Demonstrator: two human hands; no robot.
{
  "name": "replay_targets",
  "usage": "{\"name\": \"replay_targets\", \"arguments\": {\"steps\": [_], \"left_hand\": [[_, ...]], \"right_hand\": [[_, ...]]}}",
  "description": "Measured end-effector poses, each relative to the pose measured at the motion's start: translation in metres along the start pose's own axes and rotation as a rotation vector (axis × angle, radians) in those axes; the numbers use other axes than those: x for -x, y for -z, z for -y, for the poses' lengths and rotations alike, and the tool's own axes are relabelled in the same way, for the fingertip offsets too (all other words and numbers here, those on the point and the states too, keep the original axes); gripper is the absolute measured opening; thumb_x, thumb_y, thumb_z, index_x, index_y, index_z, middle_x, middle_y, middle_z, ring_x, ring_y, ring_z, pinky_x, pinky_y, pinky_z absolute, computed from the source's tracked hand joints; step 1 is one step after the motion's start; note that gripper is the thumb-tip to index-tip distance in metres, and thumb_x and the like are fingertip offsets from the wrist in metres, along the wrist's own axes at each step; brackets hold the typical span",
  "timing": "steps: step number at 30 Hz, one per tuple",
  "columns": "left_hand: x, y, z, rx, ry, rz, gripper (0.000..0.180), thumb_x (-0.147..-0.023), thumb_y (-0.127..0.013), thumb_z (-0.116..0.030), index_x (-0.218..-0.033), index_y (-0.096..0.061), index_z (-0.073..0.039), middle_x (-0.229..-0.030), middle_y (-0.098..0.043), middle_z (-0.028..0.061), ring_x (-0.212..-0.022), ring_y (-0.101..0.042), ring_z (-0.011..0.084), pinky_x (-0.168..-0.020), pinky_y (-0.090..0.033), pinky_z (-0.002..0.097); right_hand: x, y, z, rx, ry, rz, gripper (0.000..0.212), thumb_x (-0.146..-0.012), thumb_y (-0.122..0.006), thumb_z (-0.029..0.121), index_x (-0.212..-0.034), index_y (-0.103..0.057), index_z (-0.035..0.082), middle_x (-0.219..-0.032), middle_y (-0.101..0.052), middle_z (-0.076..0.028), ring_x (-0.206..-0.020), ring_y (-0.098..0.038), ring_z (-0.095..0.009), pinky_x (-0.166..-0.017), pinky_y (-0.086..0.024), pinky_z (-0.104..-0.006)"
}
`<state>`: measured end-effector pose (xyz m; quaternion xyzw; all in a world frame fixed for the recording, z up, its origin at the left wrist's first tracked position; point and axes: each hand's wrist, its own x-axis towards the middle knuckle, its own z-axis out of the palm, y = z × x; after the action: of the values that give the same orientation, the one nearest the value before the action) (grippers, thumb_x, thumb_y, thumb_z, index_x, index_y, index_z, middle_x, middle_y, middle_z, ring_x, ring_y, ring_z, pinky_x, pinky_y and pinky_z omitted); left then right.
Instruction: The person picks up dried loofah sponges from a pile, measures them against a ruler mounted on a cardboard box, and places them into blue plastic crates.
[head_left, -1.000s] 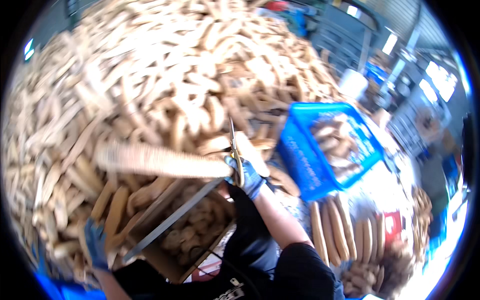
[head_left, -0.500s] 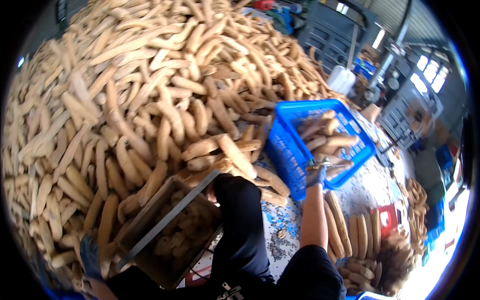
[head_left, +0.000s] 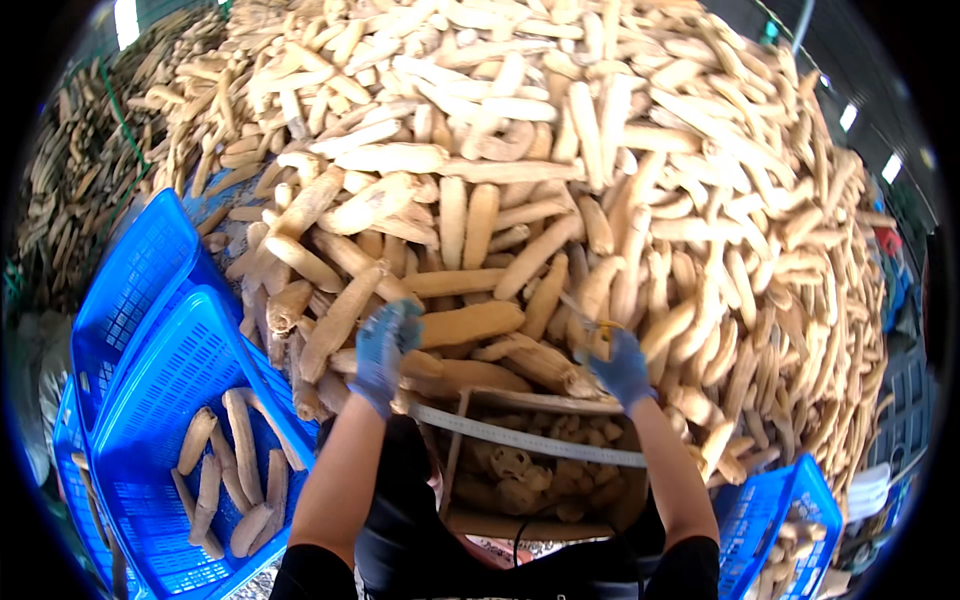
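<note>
My left hand (head_left: pixel 386 352), in a blue glove, is at the near edge of the pile, by the end of a thick tan root (head_left: pixel 470 325). Its fingers look partly bent and apart; no clear hold shows. In my right hand (head_left: pixel 618 365), gloved too, is a small tool with a yellow handle (head_left: pixel 603 326) and a thin metal part pointing up-left; its exact kind is unclear. Between my forearms stands an open box (head_left: pixel 540 530) of short root pieces. A pale ruler-like strip (head_left: pixel 525 440) lies across it.
A huge pile of tan roots (head_left: pixel 500 110) rises ahead. Blue plastic crates (head_left: pixel 150 490) stand at left, the front one with several roots inside. Another blue crate (head_left: pixel 745 515) with roots is at right. A darker root heap (head_left: pixel 70 150) lies far left.
My view has swung left from the blue crate at right to the pile. My right hand has left that crate, still with the tool. My left hand has come up from beside the box.
</note>
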<state>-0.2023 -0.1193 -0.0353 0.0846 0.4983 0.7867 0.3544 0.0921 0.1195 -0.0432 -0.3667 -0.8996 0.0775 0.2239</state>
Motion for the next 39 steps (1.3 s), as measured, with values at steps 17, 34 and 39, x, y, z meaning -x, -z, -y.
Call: {"name": "replay_targets", "arguments": {"steps": [17, 34, 39], "left_hand": [[0.013, -0.056, -0.023, -0.108, 0.178, 0.250, 0.031, -0.092, -0.053, -0.019, -0.117, -0.054, -0.001, -0.108, -0.061, 0.0070, -0.092, -0.059, 0.0142, -0.085, -0.049, 0.0277], [0.026, -0.068, 0.007, 0.223, 0.732, 0.624, 0.076, -0.084, -0.053, -0.054, -0.135, -0.033, -0.002, -0.117, -0.056, 0.0174, -0.102, -0.059, 0.0286, -0.088, -0.048, 0.0397], [0.046, -0.082, 0.020, -0.080, 0.346, 0.791, 0.073, -0.076, -0.072, -0.020, -0.136, -0.034, -0.001, -0.127, -0.047, 0.0108, -0.113, -0.050, 0.0176, -0.095, -0.042, 0.0327]], "right_hand": [[-0.251, -0.236, 0.069, 0.052, -0.505, 0.460, 0.064, -0.073, -0.062, 0.050, -0.114, -0.056, 0.002, -0.113, -0.059, -0.021, -0.106, -0.058, -0.030, -0.089, -0.047, -0.0366], [0.034, 0.001, 0.022, 0.146, 0.540, -0.282, 0.037, -0.070, -0.069, 0.018, -0.102, -0.056, 0.007, -0.102, -0.057, -0.011, -0.092, -0.056, -0.030, -0.077, -0.046, -0.0406], [0.081, 0.029, -0.002, 0.355, 0.499, -0.284, 0.030, -0.070, -0.068, 0.020, -0.094, -0.058, 0.008, -0.100, -0.059, -0.011, -0.086, -0.057, -0.030, -0.075, -0.047, -0.0410]]}}
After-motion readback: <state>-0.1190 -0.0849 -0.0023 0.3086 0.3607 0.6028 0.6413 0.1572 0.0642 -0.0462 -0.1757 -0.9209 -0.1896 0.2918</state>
